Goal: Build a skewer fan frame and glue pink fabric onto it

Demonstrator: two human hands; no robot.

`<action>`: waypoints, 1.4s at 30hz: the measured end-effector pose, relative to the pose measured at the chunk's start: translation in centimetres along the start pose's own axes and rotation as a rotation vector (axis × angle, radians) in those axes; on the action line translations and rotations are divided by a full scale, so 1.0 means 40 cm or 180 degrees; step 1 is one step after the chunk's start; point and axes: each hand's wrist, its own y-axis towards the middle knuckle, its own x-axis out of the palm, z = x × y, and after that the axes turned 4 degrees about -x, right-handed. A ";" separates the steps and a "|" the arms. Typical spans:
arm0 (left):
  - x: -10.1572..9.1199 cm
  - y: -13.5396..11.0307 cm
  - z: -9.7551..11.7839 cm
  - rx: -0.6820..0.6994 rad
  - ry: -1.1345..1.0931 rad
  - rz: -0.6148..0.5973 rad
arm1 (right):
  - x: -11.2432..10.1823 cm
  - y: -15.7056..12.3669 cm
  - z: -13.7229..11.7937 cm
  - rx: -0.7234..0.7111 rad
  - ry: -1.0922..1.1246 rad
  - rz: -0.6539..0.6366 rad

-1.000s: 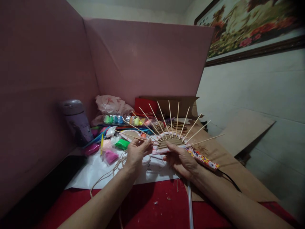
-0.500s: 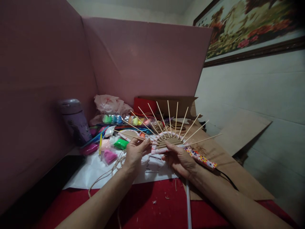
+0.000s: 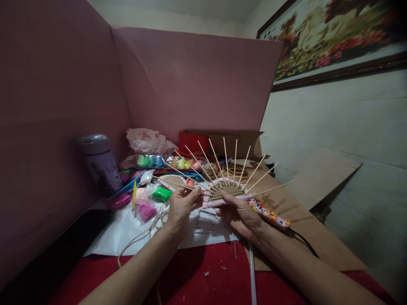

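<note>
A half-round piece of corrugated cardboard (image 3: 227, 191) with a pale patterned rim is held up over the table. Several thin wooden sticks (image 3: 225, 154) fan out from its curved edge. My right hand (image 3: 243, 214) grips the straight lower edge, thumb on the face and fingers beneath. At the left end, my left hand (image 3: 182, 207) pinches the lowest stick (image 3: 171, 183) near the cardboard between thumb and fingers. Just behind the left hand lies a second half-round cardboard piece (image 3: 173, 182) with a similar rim.
Bagged coloured clay (image 3: 162, 193), twine (image 3: 157, 220) and white paper (image 3: 108, 237) lie left of my hands. A purple bottle (image 3: 100, 165) stands far left. A flower-patterned glue gun (image 3: 270, 213) with a black cord rests on brown cardboard (image 3: 318, 237) at right. Pink panels (image 3: 197, 80) stand behind.
The view has tilted slightly, so everything sits a little lower. Both hands keep their hold on the cardboard and the stick, with hardly any movement.
</note>
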 end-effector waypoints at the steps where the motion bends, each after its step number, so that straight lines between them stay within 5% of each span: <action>1: 0.000 0.001 0.000 -0.0006 -0.0001 0.0002 | 0.000 0.000 0.000 0.0005 0.0002 0.0020; 42: 0.004 -0.002 0.000 0.0057 -0.0081 -0.0050 | -0.002 0.003 0.001 -0.0040 -0.0028 0.0085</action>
